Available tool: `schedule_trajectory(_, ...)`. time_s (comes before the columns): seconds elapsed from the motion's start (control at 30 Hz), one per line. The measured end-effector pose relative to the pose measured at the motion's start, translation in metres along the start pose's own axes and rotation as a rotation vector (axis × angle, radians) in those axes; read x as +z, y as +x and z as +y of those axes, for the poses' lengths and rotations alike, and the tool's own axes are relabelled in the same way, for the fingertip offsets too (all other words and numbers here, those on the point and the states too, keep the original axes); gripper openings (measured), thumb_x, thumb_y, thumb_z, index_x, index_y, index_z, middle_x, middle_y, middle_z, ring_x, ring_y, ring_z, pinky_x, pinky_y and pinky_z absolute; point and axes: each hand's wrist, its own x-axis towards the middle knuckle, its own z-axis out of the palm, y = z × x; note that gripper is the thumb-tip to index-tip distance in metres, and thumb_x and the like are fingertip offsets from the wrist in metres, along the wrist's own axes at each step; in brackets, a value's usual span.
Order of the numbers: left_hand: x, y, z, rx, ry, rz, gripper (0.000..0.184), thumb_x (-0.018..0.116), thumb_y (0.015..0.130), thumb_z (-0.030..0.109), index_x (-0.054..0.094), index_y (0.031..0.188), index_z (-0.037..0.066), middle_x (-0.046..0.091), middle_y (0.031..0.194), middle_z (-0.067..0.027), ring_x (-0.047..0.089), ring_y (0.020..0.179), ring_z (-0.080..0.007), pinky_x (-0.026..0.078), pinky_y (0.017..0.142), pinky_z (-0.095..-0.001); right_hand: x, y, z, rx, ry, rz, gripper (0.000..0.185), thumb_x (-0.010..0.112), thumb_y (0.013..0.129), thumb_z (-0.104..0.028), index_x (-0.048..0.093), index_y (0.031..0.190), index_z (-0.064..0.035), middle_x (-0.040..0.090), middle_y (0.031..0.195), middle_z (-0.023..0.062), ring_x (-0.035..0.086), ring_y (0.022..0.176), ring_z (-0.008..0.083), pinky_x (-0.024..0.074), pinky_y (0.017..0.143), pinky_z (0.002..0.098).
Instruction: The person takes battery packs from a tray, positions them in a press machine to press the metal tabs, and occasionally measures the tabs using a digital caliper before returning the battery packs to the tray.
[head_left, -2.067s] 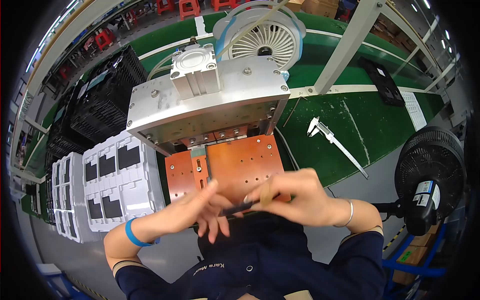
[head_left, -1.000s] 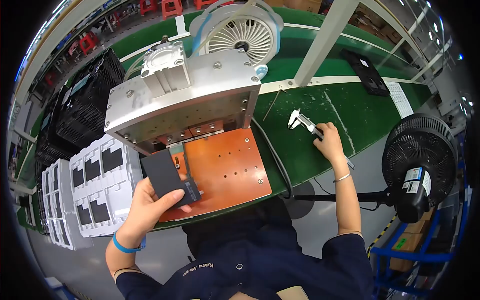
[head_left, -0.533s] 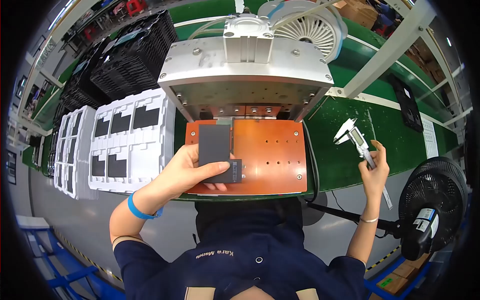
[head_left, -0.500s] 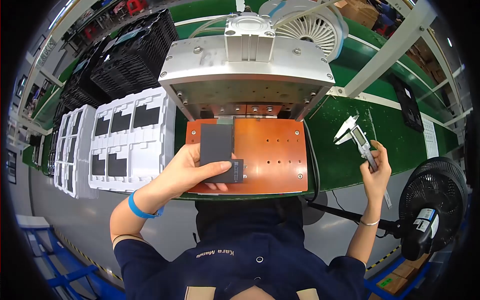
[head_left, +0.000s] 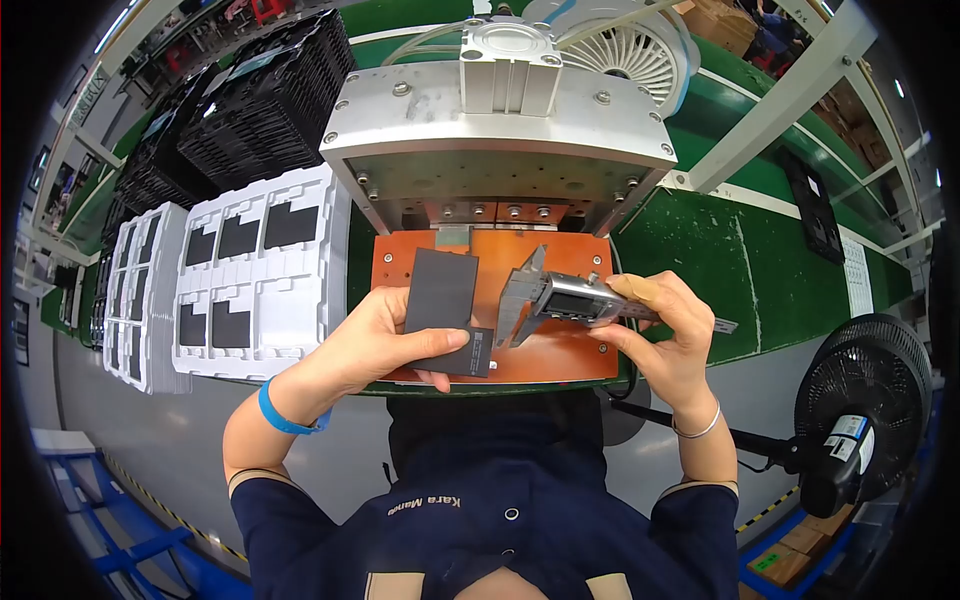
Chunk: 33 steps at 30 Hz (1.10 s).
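My left hand (head_left: pixel 385 335) grips a flat black L-shaped battery (head_left: pixel 440 300) by its lower part, thumb on top near small pale print. It is held over the orange plate (head_left: pixel 395 250) of a metal press (head_left: pixel 500 115). To its right, my right hand (head_left: pixel 665 315) is closed around a digital caliper (head_left: pixel 570 303). The caliper's jaws point left toward the battery, parted and a short gap away from it. One right finger wears a tan bandage (head_left: pixel 645 290).
White trays (head_left: pixel 300 310) with black L-shaped pieces in their pockets stand at the left. Behind them are stacked black trays (head_left: pixel 265 110). A white fan (head_left: pixel 620 65) sits behind the press, and a black fan (head_left: pixel 860 400) stands at the right. Metal posts (head_left: pixel 790 95) frame the bench.
My right hand has brought the caliper from the bench's right side leftward over the orange plate, close to the battery. The battery in my left hand has tilted slightly.
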Motion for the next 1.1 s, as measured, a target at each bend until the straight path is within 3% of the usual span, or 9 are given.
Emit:
schedule_trajectory(0.17,0.0021,0.0017,0.0041,0.013,-0.02,-0.049,0.024,0.067,0.092,0.014,0.065,0.109,-0.002,0.071,0.092,-0.0119,0.069,0.065,-0.0141,0.058,0.059,-0.0223,0.0013,0.0008,0.0005,0.003,0.003,-0.011,0.045,0.087,0.064,-0.014,0.07,0.104,-0.0025,0.069,0.084,0.005,0.058,0.068,0.0113,0.0432,0.051,0.0208)
schedule_trajectory(0.23,0.0021,0.0025,0.0029,0.016,-0.026,-0.046,0.024,0.067,0.092,0.014,0.065,0.108,-0.003,0.071,0.093,-0.012,0.069,0.066,-0.0142,0.058,0.059,-0.0227,0.0041,0.0018,0.001,-0.02,0.028,0.033,0.041,0.086,0.066,-0.013,0.073,0.105,-0.0073,0.067,0.08,0.0038,0.059,0.061,0.0117,0.0441,0.049,0.0233)
schedule_trajectory(0.83,-0.0015,0.0031,-0.0004,0.022,-0.024,-0.016,0.022,0.068,0.091,0.012,0.065,0.107,-0.003,0.07,0.095,-0.0121,0.069,0.069,-0.0152,0.059,0.059,-0.0251,0.0031,-0.0024,0.0021,-0.114,-0.016,0.061,0.047,0.088,0.063,-0.016,0.071,0.104,-0.0009,0.067,0.082,0.0055,0.06,0.068,0.0126,0.0462,0.052,0.0212)
schedule_trajectory(1.1,-0.0034,0.0044,-0.0048,0.025,-0.051,-0.022,0.022,0.068,0.09,0.01,0.065,0.107,-0.004,0.07,0.097,-0.0119,0.069,0.069,-0.0163,0.06,0.059,-0.026,0.0059,-0.0063,-0.0009,-0.118,0.014,0.044,0.043,0.088,0.062,-0.017,0.072,0.1,-0.0035,0.069,0.083,0.0051,0.061,0.065,0.0132,0.0469,0.053,0.0229)
